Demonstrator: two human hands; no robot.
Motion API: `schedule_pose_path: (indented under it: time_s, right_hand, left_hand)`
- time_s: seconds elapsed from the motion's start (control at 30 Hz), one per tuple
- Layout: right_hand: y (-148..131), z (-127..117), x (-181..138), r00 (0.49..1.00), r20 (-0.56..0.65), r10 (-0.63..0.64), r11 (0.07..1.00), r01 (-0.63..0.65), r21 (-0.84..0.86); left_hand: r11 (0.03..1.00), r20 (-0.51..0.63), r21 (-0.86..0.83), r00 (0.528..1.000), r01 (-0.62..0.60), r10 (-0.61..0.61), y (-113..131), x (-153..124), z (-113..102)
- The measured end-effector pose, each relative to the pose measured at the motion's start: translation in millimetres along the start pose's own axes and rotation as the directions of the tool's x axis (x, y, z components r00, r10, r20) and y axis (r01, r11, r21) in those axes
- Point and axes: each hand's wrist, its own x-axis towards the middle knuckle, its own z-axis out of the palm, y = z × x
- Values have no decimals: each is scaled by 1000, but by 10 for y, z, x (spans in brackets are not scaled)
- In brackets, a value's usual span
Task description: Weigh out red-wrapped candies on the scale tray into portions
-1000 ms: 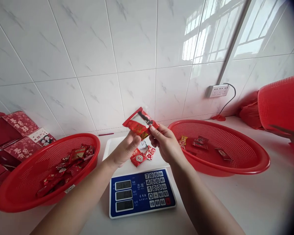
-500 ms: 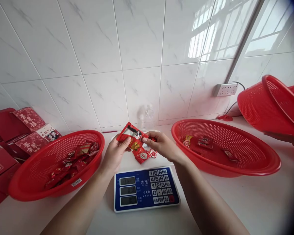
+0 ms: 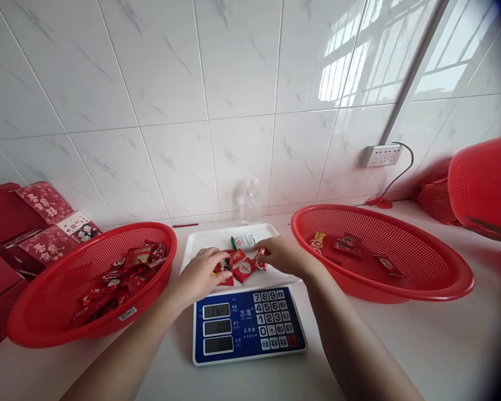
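My left hand point(image 3: 202, 273) is at the left side of the white tray point(image 3: 198, 240) of a digital scale, thumb and fingers closed around a red snack packet point(image 3: 226, 278). My right hand point(image 3: 283, 257) reaches in from the other side, its fingers closed at a small red-and-white flowered packet point(image 3: 260, 264). Between the hands lies a red packet with a round pale emblem point(image 3: 244, 269). Behind them on the tray is a white and green packet point(image 3: 244, 241). The scale's blue panel point(image 3: 249, 328) with keys and displays faces me.
A red basket point(image 3: 33, 323) with many red packets stands left, beside red gift boxes point(image 3: 52, 239). Another red basket point(image 3: 451, 284) with several packets stands right. A clear bottle point(image 3: 254, 203) is by the tiled wall. At far right, a person's hand point(image 3: 495, 229) supports a raised red basket point(image 3: 484, 178).
Both hands have lowered to the tray and moved apart; the large red packet between them came down with the left hand. The co-worker's basket has shifted right and tipped.
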Motion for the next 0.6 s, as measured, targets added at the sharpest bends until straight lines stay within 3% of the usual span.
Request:
schedule_pose_path:
  time_s: [0.17, 0.3, 0.5, 0.6]
  right_hand:
    - [-38, 97, 61, 999, 21, 28, 998, -27, -62]
    - [-14, 119, 87, 999, 4, 46, 997, -46, -61]
    - [53, -12, 40, 998, -45, 52, 998, -53, -17]
    - [56, -77, 5, 989, -141, 42, 999, -38, 31]
  left_hand:
    - [974, -65, 195, 992, 117, -106, -41, 131, 55]
    - [943, -73, 306, 990, 135, -118, -7, 191, 44]
    - [984, -20, 176, 1000, 8, -4, 104, 192, 78]
    - [994, 40, 110, 999, 10, -15, 116, 210, 148]
